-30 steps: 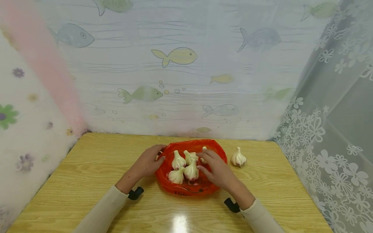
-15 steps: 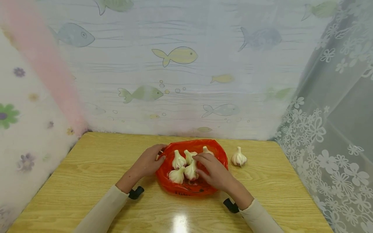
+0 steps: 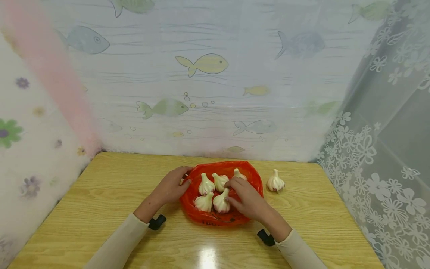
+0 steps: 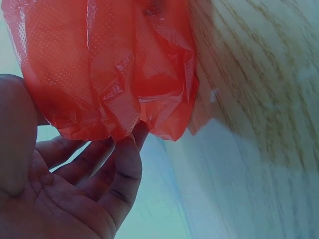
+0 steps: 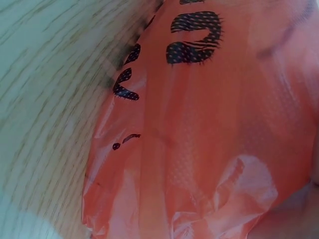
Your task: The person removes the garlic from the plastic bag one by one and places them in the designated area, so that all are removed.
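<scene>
In the head view, a red plastic bag [image 3: 254,174] lies open in the middle of the table, its rim spread wide, with several white garlic bulbs inside. My left hand [image 3: 173,185] grips the bag's left side. The left wrist view has the bag's crumpled edge [image 4: 114,117] between the left thumb and curled fingers. My right hand [image 3: 249,197] reaches over the bag's right side and pinches the front right garlic bulb [image 3: 220,203] near its neck. The far right garlic bulb [image 3: 239,174] is partly hidden by that hand. In the right wrist view, the bag [image 5: 189,124] hides the bulbs.
One garlic bulb [image 3: 276,183] stands upright on the wooden table [image 3: 124,179] right of the bag. A fish-patterned curtain [image 3: 208,112] hangs behind the table's back edge. Flower-patterned sheeting hangs at both sides.
My right hand has shifted left and down onto the front right bulb, which has tipped slightly upright and moved a little toward me. My left hand stays at the bag's rim.
</scene>
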### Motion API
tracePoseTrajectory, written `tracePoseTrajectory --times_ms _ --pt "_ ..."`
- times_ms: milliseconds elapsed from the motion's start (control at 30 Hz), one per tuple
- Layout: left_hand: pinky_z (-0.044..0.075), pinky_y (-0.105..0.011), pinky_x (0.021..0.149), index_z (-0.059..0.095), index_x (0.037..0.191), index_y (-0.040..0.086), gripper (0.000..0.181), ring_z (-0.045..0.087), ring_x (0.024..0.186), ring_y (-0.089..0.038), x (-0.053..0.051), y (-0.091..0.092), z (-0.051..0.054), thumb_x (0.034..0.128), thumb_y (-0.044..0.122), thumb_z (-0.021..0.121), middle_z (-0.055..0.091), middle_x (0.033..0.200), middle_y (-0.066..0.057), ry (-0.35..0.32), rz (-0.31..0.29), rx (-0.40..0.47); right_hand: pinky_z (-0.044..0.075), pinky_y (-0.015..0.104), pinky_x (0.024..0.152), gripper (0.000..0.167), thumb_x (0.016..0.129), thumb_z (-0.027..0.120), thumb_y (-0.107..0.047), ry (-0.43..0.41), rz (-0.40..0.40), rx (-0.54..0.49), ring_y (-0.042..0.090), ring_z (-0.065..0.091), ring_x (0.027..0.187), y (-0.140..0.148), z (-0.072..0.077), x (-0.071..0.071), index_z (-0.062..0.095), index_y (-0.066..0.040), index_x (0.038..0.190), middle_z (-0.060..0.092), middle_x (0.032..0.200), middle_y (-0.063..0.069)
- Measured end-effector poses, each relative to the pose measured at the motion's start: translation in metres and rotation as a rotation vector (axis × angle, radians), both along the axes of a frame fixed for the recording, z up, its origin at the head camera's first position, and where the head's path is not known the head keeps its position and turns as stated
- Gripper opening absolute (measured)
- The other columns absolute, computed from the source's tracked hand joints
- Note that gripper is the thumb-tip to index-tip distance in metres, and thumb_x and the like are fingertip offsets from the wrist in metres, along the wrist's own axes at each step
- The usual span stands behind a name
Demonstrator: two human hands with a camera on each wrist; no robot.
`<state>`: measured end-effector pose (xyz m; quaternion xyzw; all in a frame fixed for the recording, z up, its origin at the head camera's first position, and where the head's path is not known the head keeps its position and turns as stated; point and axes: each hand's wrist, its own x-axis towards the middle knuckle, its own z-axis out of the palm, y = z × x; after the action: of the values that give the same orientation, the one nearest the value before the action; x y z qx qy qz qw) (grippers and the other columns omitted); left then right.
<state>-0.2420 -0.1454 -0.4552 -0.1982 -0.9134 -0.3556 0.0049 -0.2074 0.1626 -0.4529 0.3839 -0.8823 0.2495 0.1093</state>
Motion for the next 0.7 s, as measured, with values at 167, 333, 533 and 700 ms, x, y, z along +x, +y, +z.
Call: tracePoseTrajectory --times_ms 167,333,533,700 --pt "0.061 -0.046 0.097 0.058 0.146 0.004 0.043 0.066 0.119 -0.029 -0.0004 0.0001 -0.0001 0.1044 0.012 0.065 0.065 0.139 -0.011 -0.002 0.002 -0.002 0.055 0.039 0.092 0.026 0.096 0.079 -0.009 0.001 0.018 -0.019 0.02 0.06 0.102 -0.0003 -0.001 -0.0004 0.065 -0.003 0.118 0.064 0.108 0.003" --pt "0.061 -0.046 0.097 0.058 0.146 0.005 0.043 0.065 0.119 -0.029 -0.0004 0.0005 0.0004 0.1044 0.012 0.065 0.065 0.139 -0.011 -0.007 0.006 -0.007 0.055 0.037 0.089 0.021 0.096 0.077 -0.005 0.002 0.035 -0.029 0.018 0.06 0.097 -0.0002 -0.0007 0.0 0.066 -0.004 0.114 0.063 0.103 0.003" --pt "0.061 -0.046 0.097 0.058 0.146 0.004 0.043 0.065 0.119 -0.029 0.0002 0.0003 0.0004 0.1045 0.012 0.065 0.065 0.139 -0.011 -0.005 0.002 -0.01 0.057 0.036 0.09 0.02 0.097 0.076 -0.005 -0.026 0.041 -0.011 0.018 0.063 0.098 0.0013 0.0 0.0006 0.064 -0.005 0.112 0.063 0.104 0.001" --pt "0.061 -0.046 0.097 0.058 0.146 0.004 0.042 0.065 0.118 -0.029 -0.0002 0.0 -0.0006 0.1045 0.012 0.065 0.065 0.139 -0.011 0.002 -0.002 -0.015 0.058 0.036 0.091 0.02 0.098 0.076 -0.008 -0.056 0.048 -0.002 0.017 0.065 0.101 0.0031 0.0021 0.0006 0.063 -0.006 0.113 0.063 0.105 0.0"
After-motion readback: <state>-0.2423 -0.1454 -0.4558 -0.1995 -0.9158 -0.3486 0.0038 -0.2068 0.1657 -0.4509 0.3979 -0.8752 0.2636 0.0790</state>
